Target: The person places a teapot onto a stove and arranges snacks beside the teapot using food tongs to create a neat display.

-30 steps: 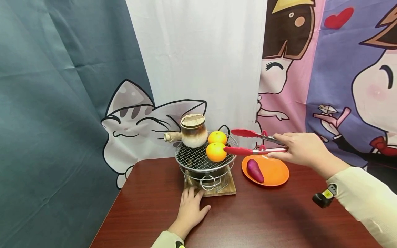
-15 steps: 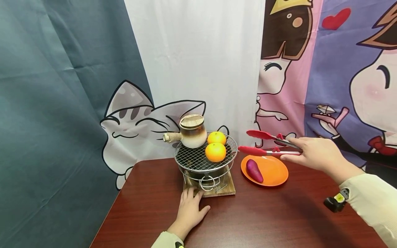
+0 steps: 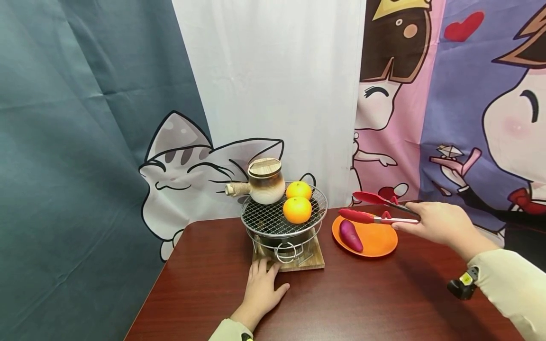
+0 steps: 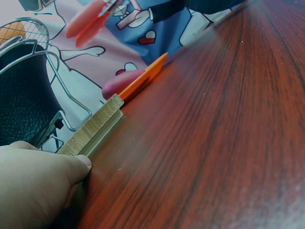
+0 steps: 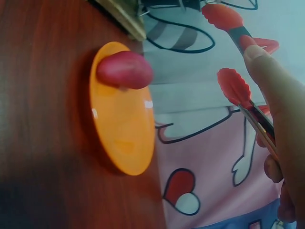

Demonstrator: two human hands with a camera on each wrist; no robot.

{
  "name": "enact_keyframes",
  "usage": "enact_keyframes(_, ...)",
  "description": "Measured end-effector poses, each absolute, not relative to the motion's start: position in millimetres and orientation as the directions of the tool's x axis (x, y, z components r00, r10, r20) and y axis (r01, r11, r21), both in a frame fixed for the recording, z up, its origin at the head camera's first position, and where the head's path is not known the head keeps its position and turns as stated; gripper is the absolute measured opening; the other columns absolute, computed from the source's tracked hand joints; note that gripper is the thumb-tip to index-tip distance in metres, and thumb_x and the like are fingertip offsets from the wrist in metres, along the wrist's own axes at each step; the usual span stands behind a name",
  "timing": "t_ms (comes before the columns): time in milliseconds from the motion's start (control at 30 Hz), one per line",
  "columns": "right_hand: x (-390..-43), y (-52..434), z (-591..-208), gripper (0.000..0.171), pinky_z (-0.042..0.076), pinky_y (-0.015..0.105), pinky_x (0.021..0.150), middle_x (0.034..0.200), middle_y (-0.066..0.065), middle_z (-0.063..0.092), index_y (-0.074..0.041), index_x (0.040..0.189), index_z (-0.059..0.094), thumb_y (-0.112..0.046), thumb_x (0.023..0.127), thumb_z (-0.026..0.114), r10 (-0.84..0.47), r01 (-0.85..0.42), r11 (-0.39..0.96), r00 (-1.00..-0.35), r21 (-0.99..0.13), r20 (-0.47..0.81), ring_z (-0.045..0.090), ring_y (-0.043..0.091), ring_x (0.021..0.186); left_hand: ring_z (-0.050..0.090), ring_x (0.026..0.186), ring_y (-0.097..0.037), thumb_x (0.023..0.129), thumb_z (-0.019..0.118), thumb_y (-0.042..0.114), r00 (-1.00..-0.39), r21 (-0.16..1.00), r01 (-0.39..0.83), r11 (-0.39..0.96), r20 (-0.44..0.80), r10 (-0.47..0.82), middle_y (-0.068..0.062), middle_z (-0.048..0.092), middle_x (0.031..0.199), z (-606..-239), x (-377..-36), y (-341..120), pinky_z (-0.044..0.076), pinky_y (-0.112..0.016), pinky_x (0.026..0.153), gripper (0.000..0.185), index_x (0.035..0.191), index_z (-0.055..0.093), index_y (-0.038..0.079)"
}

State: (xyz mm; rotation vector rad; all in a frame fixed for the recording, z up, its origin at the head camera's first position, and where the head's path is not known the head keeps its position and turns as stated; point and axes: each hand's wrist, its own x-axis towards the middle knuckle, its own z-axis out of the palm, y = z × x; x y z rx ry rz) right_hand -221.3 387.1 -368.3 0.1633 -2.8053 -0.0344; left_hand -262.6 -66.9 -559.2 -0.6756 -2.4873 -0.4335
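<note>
While apart, fingers [image 3: 405, 226] round tongs [image 3: 375, 210].

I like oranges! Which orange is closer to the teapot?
The back orange, beside the teapot. The front orange sits nearer the table's front edge.

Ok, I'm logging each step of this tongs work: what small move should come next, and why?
Probably lower the red tongs onto the purple sweet potato. The right hand holds them open just above the orange plate where it lies, while the left hand touches the wooden base.
</note>
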Motion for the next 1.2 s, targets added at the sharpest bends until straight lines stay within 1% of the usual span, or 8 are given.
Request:
enact_keyframes(167, -224, 390, -386, 0.092, 0.055, 0.061, 0.070, 0.117, 0.026, 0.069, -0.002, 0.129, 0.067, -0.080, 0.082, 0.055, -0.110, -0.106, 0.994, -0.943, 0.029, 0.314, 0.067, 0.045, 0.099, 0.043, 0.122, -0.035, 0.076, 0.080, 0.043, -0.735, 0.161, 0.544, 0.823, 0.565, 0.375, -0.011, 0.052, 0.125, -560, -263, -67, 0.035, -0.052, 0.106, 0.053, 0.121, 0.068, 0.018)
enact_keyframes(367, -228, 392, -407, 0.084, 0.056, 0.056, 0.065, 0.105, 0.018, 0.073, -0.006, 0.119, 0.072, -0.079, 0.081, 0.058, -0.135, -0.134, 0.991, -0.931, 0.026, 0.339, 0.069, 0.037, 0.090, 0.042, 0.125, -0.035, 0.078, 0.079, 0.043, -0.758, 0.178, 0.535, 0.826, 0.533, 0.376, -0.011, 0.051, 0.127, -557, -263, -66, 0.034, -0.052, 0.108, 0.053, 0.123, 0.068, 0.017)
enact_keyframes(467, -229, 392, -415, 0.083, 0.056, 0.055, 0.065, 0.104, 0.018, 0.073, -0.006, 0.118, 0.072, -0.078, 0.081, 0.059, -0.134, -0.136, 0.991, -0.933, 0.017, 0.333, 0.069, 0.037, 0.088, 0.042, 0.126, -0.035, 0.078, 0.079, 0.043, -0.768, 0.185, 0.530, 0.828, 0.519, 0.375, -0.012, 0.051, 0.128, -555, -263, -66, 0.034, -0.052, 0.109, 0.053, 0.124, 0.067, 0.017)
enact_keyframes(633, -230, 390, -428, 0.083, 0.055, 0.053, 0.065, 0.102, 0.016, 0.074, -0.006, 0.118, 0.072, -0.078, 0.081, 0.059, -0.126, -0.131, 0.991, -0.939, 0.005, 0.320, 0.069, 0.035, 0.087, 0.043, 0.126, -0.036, 0.078, 0.079, 0.042, -0.766, 0.181, 0.530, 0.828, 0.520, 0.377, -0.012, 0.051, 0.127, -555, -262, -65, 0.034, -0.052, 0.110, 0.054, 0.125, 0.067, 0.018)
enact_keyframes(767, -229, 388, -439, 0.080, 0.055, 0.050, 0.061, 0.094, 0.011, 0.073, -0.007, 0.114, 0.073, -0.078, 0.080, 0.060, -0.133, -0.135, 0.991, -0.947, 0.013, 0.291, 0.068, 0.029, 0.081, 0.043, 0.126, -0.036, 0.078, 0.080, 0.042, -0.762, 0.178, 0.533, 0.827, 0.525, 0.378, -0.012, 0.051, 0.127, -554, -262, -65, 0.034, -0.053, 0.110, 0.054, 0.124, 0.067, 0.017)
enact_keyframes(867, -228, 386, -445, 0.081, 0.055, 0.050, 0.060, 0.092, 0.011, 0.073, -0.006, 0.112, 0.073, -0.079, 0.080, 0.060, -0.138, -0.138, 0.990, -0.953, 0.019, 0.270, 0.067, 0.028, 0.078, 0.043, 0.125, -0.036, 0.077, 0.080, 0.042, -0.761, 0.175, 0.533, 0.828, 0.528, 0.378, -0.012, 0.051, 0.127, -555, -263, -66, 0.034, -0.053, 0.110, 0.054, 0.123, 0.067, 0.017)
enact_keyframes(1000, -229, 382, -449, 0.081, 0.055, 0.051, 0.061, 0.092, 0.012, 0.073, -0.004, 0.111, 0.074, -0.078, 0.080, 0.061, -0.142, -0.142, 0.990, -0.951, 0.020, 0.276, 0.067, 0.029, 0.078, 0.043, 0.125, -0.037, 0.077, 0.080, 0.042, -0.758, 0.171, 0.533, 0.829, 0.532, 0.377, -0.012, 0.052, 0.126, -556, -263, -66, 0.034, -0.052, 0.109, 0.054, 0.123, 0.067, 0.017)
enact_keyframes(1200, -230, 379, -455, 0.073, 0.054, 0.048, 0.058, 0.088, 0.008, 0.073, -0.006, 0.109, 0.076, -0.073, 0.081, 0.065, -0.159, -0.155, 0.987, -0.943, 0.037, 0.291, 0.066, 0.027, 0.074, 0.043, 0.125, -0.037, 0.078, 0.080, 0.042, -0.765, 0.181, 0.530, 0.828, 0.523, 0.376, -0.012, 0.051, 0.126, -557, -263, -66, 0.034, -0.053, 0.110, 0.054, 0.123, 0.067, 0.017)
